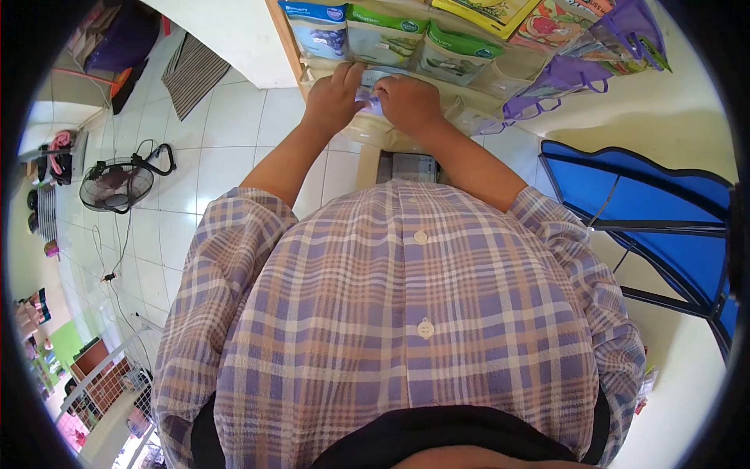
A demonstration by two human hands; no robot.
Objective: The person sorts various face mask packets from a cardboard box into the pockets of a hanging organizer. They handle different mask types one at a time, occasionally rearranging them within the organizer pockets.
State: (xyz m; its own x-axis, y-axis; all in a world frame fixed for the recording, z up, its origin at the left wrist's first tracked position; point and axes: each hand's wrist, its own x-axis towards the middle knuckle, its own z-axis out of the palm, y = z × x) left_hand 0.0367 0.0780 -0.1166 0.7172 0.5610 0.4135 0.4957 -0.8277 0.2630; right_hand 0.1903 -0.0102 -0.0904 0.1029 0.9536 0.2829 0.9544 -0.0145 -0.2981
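A light blue and purple packet (373, 80) sits at a pocket in the lower row of a cream hanging organizer (492, 80). My left hand (334, 98) is at the packet's left side, fingers bent over the upper edge and thumb across the front. On the other side my right hand (408, 102) is closed, its fingertips pinching near the packet's right edge. Just above stand a blueberry packet (319, 31), a green cucumber packet (385, 37) and another green packet (457, 55). How far the packet sits inside the pocket is hidden by my hands.
Purple-handled bags (558, 86) and a yellow packet (488, 14) hang at the upper right. A blue panel with a black metal frame (641, 184) leans by the right wall. A black fan (117, 185) and its cord lie on the tiled floor (234, 117) at left.
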